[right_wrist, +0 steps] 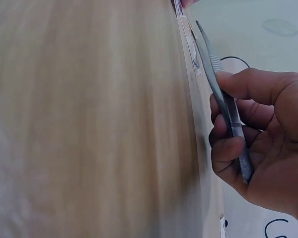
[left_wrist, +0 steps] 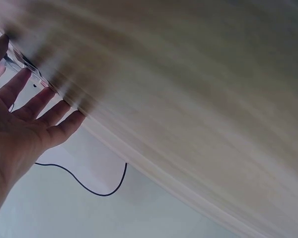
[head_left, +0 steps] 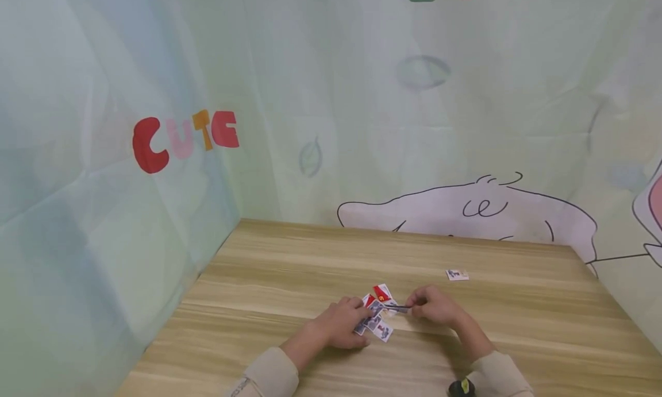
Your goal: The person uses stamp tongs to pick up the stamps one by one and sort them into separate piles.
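Observation:
Several small printed cards [head_left: 383,330] lie in an overlapping cluster on the wooden table, some with red patches, others with grey pictures. My left hand [head_left: 345,323] rests at the cluster's left side, its fingertips touching the cards and the tabletop; the left wrist view shows those fingers [left_wrist: 39,101] spread and fairly straight. In my right hand [head_left: 436,306] I grip metal tweezers [right_wrist: 221,99], whose tips point left over the cards. The right wrist view shows the tweezers' tips slightly apart, with nothing seen between them. Part of the cluster is hidden under the left hand.
One separate card [head_left: 457,275] lies farther back on the right of the table [head_left: 289,259]. Printed cloth walls [head_left: 331,98] stand along the table's back and left edges. A round black object [head_left: 461,387] shows at the right sleeve.

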The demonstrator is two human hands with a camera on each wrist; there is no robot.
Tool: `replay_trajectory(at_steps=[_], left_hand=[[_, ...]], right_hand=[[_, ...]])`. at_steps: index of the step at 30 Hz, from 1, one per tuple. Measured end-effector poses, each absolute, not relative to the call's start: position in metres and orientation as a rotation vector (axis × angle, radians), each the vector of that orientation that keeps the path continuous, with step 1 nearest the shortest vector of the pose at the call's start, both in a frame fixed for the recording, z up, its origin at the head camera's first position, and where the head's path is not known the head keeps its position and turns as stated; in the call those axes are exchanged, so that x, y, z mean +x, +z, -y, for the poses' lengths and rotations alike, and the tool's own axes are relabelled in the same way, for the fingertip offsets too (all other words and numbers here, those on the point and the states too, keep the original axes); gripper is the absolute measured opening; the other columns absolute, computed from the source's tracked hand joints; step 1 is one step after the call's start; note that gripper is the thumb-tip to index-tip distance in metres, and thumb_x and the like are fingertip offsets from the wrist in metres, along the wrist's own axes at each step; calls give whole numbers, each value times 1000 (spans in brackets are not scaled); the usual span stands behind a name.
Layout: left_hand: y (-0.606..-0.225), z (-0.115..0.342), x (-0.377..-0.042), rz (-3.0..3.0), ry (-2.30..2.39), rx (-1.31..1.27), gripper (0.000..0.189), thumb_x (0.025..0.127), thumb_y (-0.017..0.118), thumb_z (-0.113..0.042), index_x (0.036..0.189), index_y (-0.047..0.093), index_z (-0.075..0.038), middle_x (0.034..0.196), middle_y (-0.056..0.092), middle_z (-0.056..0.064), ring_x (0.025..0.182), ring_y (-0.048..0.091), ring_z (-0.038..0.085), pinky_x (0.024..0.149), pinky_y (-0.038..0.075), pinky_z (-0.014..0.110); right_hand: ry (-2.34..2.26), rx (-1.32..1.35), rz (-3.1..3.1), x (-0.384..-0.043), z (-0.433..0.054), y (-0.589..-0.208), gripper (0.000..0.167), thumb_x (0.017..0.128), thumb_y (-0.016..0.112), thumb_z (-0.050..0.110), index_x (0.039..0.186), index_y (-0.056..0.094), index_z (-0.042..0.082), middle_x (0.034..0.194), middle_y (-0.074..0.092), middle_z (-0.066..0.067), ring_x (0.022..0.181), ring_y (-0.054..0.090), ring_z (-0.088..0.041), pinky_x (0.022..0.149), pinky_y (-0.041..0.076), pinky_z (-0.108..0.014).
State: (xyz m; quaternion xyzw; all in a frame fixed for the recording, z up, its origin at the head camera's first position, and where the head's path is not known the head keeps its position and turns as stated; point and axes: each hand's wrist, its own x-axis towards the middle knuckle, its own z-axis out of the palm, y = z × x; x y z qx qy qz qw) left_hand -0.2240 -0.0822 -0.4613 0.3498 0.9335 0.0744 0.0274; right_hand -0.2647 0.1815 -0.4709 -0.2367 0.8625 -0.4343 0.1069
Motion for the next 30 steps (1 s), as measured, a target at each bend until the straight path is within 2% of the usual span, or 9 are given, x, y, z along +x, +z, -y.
replay_trajectory(at_steps=[9, 18, 25, 30], left_hand=[[-461, 83, -223, -2879, 222, 1077, 58, 77, 69, -43, 129, 56, -19, 123, 51, 6, 109, 47, 21, 84, 45, 40], [-459, 83, -223, -2875, 236, 1111, 56, 77, 69, -41, 127, 57, -18, 121, 52, 5, 105, 49, 19, 82, 46, 35], [-453, 91, -225, -2886, 425, 1135, 51, 76, 69, -33, 123, 59, -17, 123, 52, 7, 106, 53, 21, 89, 44, 35], [-455, 94, -228, -2884, 409, 1125, 47, 78, 69, -34, 120, 61, -18, 116, 54, 4, 98, 53, 17, 84, 45, 32]], right_hand=[[-1289, -652, -2569, -263, -178, -470, 9, 75, 62, -1, 83, 65, 1, 76, 58, -2, 69, 50, -18, 61, 42, -30], [-1303, -719, -2579, -261, -179, -470, 8, 74, 62, -2, 81, 66, -1, 74, 59, -1, 67, 50, -16, 59, 42, -27], [-1361, -736, -2514, -255, -180, -466, 9, 75, 60, -2, 83, 65, -4, 73, 59, -3, 66, 50, -16, 59, 42, -27], [-1386, -731, -2501, -253, -182, -465, 9, 76, 60, -3, 84, 65, -5, 74, 59, -5, 68, 50, -17, 61, 42, -27]])
